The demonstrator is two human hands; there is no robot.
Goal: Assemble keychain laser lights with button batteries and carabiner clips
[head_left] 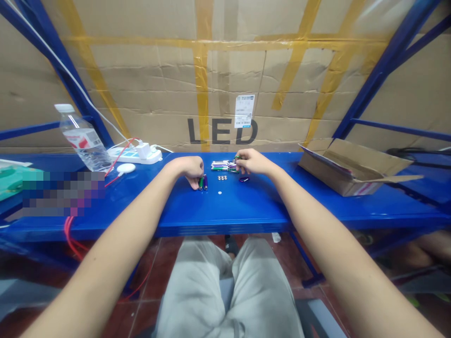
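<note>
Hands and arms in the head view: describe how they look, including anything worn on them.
Both the left hand and the right hand are bare: no gloves show. The left arm and right arm are uncovered along their whole visible length, with no sleeves, watch or wristband in sight. Rings are too small to tell. Light grey trousers cover the legs below.

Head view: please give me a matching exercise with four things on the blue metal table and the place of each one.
Things:
1. clear plastic water bottle
2. open brown cardboard box
3. white power strip
4. small green and purple cylinders

Places:
a. at the fingertips of the left hand
b. far right on the blue metal table
c. far left on the table
d. between the bottle and the left hand

Pairs: 1-c, 2-b, 3-d, 4-a.
</note>
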